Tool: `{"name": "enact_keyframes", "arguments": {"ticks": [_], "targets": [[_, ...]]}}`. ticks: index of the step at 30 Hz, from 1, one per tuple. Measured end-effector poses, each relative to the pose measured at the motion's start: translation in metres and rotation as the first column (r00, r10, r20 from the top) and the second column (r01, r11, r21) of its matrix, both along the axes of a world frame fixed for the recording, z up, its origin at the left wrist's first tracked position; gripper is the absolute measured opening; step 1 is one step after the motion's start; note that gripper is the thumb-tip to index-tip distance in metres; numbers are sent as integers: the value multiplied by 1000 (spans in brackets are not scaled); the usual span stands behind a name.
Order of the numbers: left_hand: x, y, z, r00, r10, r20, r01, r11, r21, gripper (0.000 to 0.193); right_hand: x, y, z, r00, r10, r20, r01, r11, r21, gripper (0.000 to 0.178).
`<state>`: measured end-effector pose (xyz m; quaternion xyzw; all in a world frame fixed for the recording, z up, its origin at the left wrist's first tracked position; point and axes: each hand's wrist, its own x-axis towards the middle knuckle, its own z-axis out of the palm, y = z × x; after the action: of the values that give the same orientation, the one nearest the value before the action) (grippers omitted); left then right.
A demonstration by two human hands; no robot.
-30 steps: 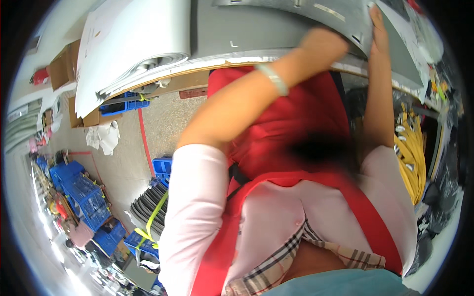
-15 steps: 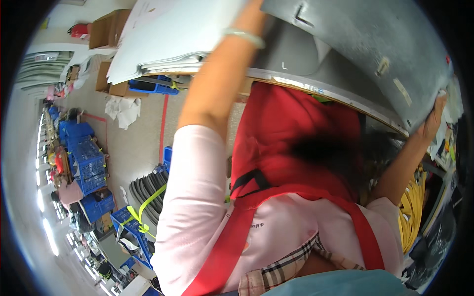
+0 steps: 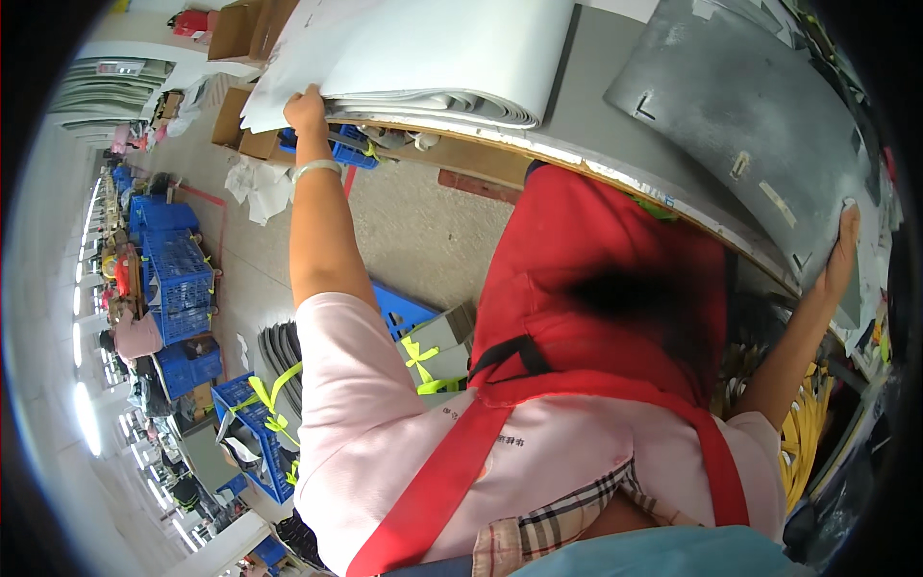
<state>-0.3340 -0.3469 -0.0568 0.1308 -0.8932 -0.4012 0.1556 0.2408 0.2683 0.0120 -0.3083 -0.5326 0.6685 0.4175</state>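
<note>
At the near-left edge of a stack of large white sheets [image 3: 433, 48], my left hand [image 3: 306, 109] is closed on the sheet edge. The sheets lie on the worktable, and their right end is folded over in a rounded bend. My right hand [image 3: 843, 252] grips the near-right edge of a worn grey panel [image 3: 731, 106], with the thumb on its upper face. The panel has small slots and a pale strip of tape, and it lies tilted at the table's right side. A flat dark grey surface [image 3: 591, 82] shows between the sheets and the panel.
The table's front edge [image 3: 577, 163] runs close against my red apron. Cardboard boxes [image 3: 245, 120] stand past the table's left end. Blue crates [image 3: 178, 274] and bundled grey strips [image 3: 279, 356] are to the left. Yellow bands [image 3: 806, 423] hang at the lower right.
My left arm has swung left from over the table to the sheets' left edge. The white sheets' folded right end now shows. The grey panel has shifted slightly away, still in my right hand.
</note>
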Motion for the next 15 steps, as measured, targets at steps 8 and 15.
{"name": "enact_keyframes", "arguments": {"ticks": [8, 15], "targets": [[19, 28, 44, 906, -219, -361, 153, 967, -203, 75, -47, 2, -13, 952, 20, 306, -122, 940, 319, 52], [275, 229, 97, 109, -963, -248, 891, 205, -404, 19, -67, 32, -25, 749, -33, 662, -292, 880, 375, 15]]}}
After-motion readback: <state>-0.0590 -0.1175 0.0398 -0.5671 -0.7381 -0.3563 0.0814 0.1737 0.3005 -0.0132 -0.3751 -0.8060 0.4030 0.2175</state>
